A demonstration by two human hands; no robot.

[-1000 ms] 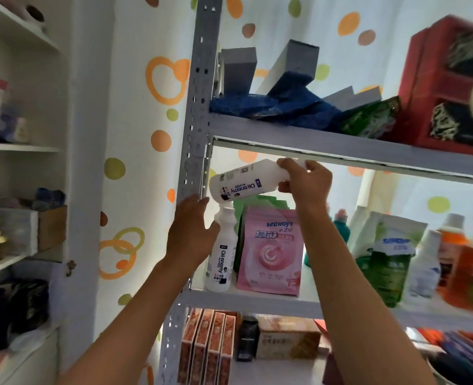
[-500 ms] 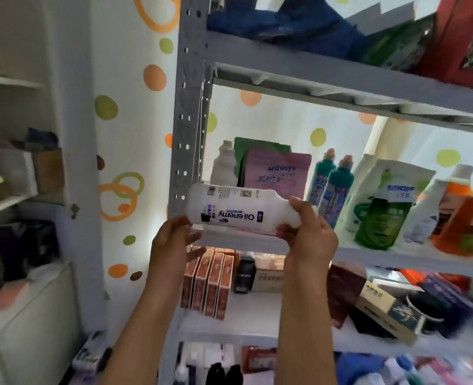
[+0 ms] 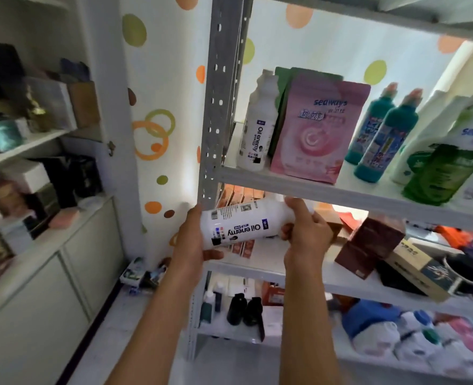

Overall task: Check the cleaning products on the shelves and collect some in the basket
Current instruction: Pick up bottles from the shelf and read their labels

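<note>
Both hands hold a white plastic "Oil enemy" bottle [image 3: 243,222] on its side in front of the grey metal shelving rack [image 3: 218,101].

The left hand [image 3: 189,240] cups the bottle's base end, thumb curled beneath it; the right hand [image 3: 304,229] wraps its fingers round the neck end. The bottle sits just below the shelf edge, label upside down. On the shelf above stand a second upright white "Oil enemy" bottle [image 3: 257,129], a pink "seaways" pouch [image 3: 313,129] just beside it, then two teal bottles [image 3: 379,134] and a green-and-white refill pouch [image 3: 446,162].
</note>
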